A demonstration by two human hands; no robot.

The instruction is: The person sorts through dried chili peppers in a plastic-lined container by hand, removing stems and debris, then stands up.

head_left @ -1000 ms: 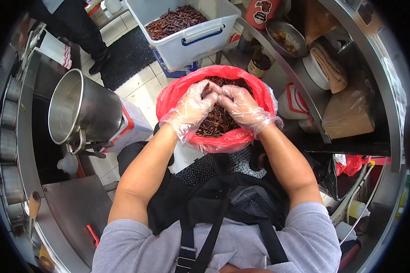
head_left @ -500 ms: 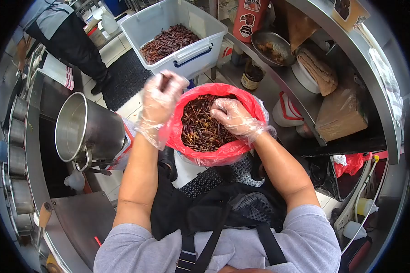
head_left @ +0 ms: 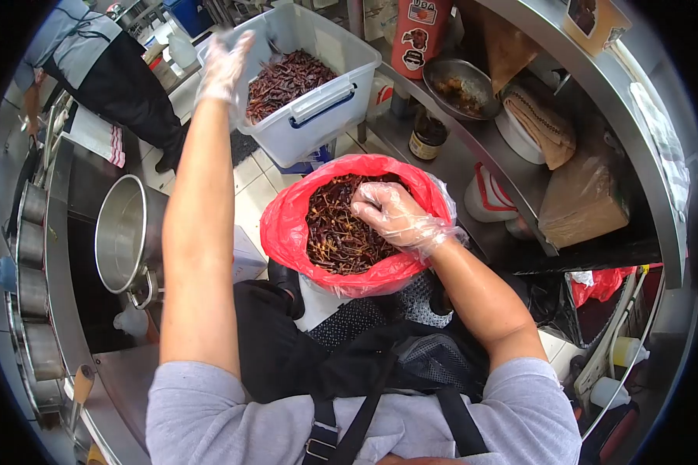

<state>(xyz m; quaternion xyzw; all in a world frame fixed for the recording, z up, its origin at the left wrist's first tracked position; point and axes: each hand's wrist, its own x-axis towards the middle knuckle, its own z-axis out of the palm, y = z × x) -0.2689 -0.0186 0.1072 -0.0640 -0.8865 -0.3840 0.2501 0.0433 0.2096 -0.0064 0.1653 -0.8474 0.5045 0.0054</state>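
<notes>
My left hand (head_left: 226,68), in a clear plastic glove, is stretched out at the near left rim of a clear plastic bin (head_left: 318,116). Its fingers are extended and slightly blurred, with nothing visible in them. Dark red dried chilies (head_left: 291,84) lie heaped inside the bin. In front of me stands a container lined with a red plastic bag (head_left: 287,252), holding more dried chilies with pale stems (head_left: 345,236). Over these, my gloved right hand (head_left: 392,213) is closed with curled fingers; whatever is inside them is hidden.
A large metal pot (head_left: 124,232) stands at left, near a row of metal containers (head_left: 39,349). At right, a metal shelf holds a pan (head_left: 461,87), a jar (head_left: 428,139) and a wrapped box (head_left: 585,194). Another person (head_left: 93,70) stands at upper left.
My left hand has moved from beside the red bag, closed around something dark, up and left to the bin, and its fingers have opened. My right hand stays over the bag.
</notes>
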